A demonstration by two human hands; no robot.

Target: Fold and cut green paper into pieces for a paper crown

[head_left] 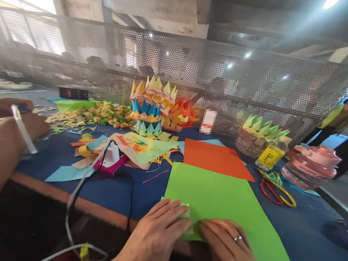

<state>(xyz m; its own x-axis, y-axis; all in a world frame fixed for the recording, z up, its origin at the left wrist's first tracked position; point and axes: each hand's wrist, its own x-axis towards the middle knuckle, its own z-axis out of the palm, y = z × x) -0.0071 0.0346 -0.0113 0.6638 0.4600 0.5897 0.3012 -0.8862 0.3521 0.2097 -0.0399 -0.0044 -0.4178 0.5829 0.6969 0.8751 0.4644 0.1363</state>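
A large bright green paper sheet lies at the table's near edge. On its left corner rests my left hand, fingers stretched out and lying flat over a small pale green paper piece, mostly covered. My right hand, with a ring on one finger, is at the sheet's near edge beside the left. Its fingers are bent and pressed together; what lies under them is hidden. An orange paper sheet lies behind the green one, partly overlapped by it.
At left are another person's hands. Paper scraps, a pink-and-white power strip with cables and folded-paper crowns stand behind. On the right are scissors, a yellow-labelled bottle and a pink bottle.
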